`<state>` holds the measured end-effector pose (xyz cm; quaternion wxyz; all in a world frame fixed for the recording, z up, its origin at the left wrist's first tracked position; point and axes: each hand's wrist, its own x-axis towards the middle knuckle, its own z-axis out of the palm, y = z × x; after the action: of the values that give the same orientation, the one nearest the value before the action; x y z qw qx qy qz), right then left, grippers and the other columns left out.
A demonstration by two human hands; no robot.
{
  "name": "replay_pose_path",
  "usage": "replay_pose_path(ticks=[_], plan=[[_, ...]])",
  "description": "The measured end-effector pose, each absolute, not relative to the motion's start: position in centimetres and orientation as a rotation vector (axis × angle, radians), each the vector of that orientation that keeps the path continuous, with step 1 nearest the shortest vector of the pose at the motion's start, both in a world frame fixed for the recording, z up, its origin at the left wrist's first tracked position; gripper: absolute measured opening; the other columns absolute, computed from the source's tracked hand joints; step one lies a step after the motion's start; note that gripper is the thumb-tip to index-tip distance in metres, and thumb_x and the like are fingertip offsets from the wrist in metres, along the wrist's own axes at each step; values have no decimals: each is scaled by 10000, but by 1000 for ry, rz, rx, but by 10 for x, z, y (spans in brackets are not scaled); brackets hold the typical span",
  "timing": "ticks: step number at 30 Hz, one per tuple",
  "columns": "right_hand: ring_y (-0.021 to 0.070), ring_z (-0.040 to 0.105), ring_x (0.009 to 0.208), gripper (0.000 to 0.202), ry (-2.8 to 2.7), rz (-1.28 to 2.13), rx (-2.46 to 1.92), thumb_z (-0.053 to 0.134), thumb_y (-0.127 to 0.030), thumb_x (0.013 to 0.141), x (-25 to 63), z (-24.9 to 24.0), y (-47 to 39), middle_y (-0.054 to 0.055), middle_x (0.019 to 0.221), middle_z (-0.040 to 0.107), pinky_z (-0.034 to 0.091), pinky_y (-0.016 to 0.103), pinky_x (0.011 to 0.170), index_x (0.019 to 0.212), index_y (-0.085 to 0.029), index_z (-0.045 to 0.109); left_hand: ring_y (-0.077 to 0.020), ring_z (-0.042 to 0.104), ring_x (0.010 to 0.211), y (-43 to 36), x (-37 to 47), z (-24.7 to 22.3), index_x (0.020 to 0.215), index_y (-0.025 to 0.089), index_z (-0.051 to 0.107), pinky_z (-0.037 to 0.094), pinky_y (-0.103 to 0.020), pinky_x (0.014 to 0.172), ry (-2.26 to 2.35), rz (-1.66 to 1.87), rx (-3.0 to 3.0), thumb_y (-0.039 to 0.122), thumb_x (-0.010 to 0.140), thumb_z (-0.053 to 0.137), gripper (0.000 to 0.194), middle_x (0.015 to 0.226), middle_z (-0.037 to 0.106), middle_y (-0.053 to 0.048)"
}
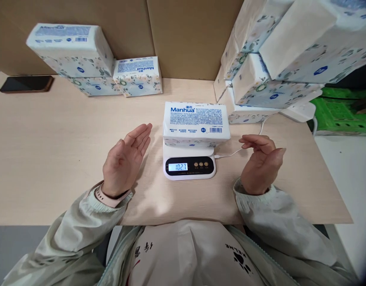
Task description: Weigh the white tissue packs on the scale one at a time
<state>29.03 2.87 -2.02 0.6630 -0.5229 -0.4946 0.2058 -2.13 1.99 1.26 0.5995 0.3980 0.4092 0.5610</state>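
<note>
A pack of tissues (196,123) marked Manhua rests on a white digital scale (189,169), whose lit display reads 102.7. To the left of the scale, my left hand (126,159) is raised, palm facing inward, fingers stretched out and nothing in it. My right hand (260,163) is held to the right of the pack, also empty, with its fingers extended and thumb apart. Neither hand touches the pack or the scale. A white cable (230,153) plugs into the scale's right side and runs behind my right hand.
Several tissue packs (78,59) are stacked at the back left beside a dark phone (26,84). A taller stack of tissue packs (272,91) stands at the back right, near a green crate (343,115). Cardboard (195,39) walls the table's (66,159) rear.
</note>
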Motion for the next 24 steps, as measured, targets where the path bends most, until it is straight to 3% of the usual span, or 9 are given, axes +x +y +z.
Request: replay_pose_path(ticks=[5, 9, 14, 16, 20, 24], plan=[[300, 677, 993, 628, -1182, 463, -1220, 240, -551, 1104, 292, -23, 27, 102, 1033, 729, 519, 538, 938, 996, -246, 777, -267, 419, 1625, 20, -20, 12, 1375, 260, 754, 275, -461, 1399, 928, 1293, 936, 635, 1016, 559, 554, 1593, 617, -48], [333, 686, 1193, 643, -1249, 439, -1275, 220, -566, 1107, 292, -22, 25, 125, 1140, 744, 508, 584, 1084, 1025, -251, 775, -264, 411, 1630, 19, -20, 11, 1378, 268, 752, 258, -469, 1407, 908, 1285, 960, 628, 1029, 543, 543, 1596, 615, -39], [305, 702, 1208, 468, -1214, 607, -1307, 477, -610, 1060, 290, -17, 24, 82, 1269, 771, 518, 593, 1116, 1229, -277, 758, -290, 362, 1653, 28, -22, 4, 1455, 292, 694, 165, -547, 1422, 920, 1266, 1145, 599, 1042, 591, 525, 1649, 558, -38], [304, 692, 1281, 502, -1218, 767, -1339, 530, -646, 1034, 288, -12, 25, 75, 1386, 746, 522, 597, 1153, 1353, -303, 710, -298, 329, 1667, 35, -22, 0, 1520, 321, 641, 149, -568, 1423, 943, 1216, 1289, 533, 1032, 666, 532, 1694, 503, -26], [304, 578, 1489, 578, -1364, 1083, -1337, 588, -673, 1008, 279, 12, 30, 29, 1596, 627, 468, 586, 1274, 1499, -369, 621, -313, 312, 1673, 46, -12, 3, 1630, 381, 518, 248, -575, 1405, 819, 1045, 1494, 436, 1050, 681, 605, 1766, 382, -6], [309, 521, 1542, 576, -1548, 1109, -1223, 614, -642, 1011, 256, 51, 57, 4, 1607, 617, 470, 561, 1292, 1520, -373, 596, -335, 329, 1664, 70, -6, 22, 1645, 358, 490, 317, -569, 1384, 712, 1139, 1649, 441, 1044, 696, 641, 1751, 410, -31]])
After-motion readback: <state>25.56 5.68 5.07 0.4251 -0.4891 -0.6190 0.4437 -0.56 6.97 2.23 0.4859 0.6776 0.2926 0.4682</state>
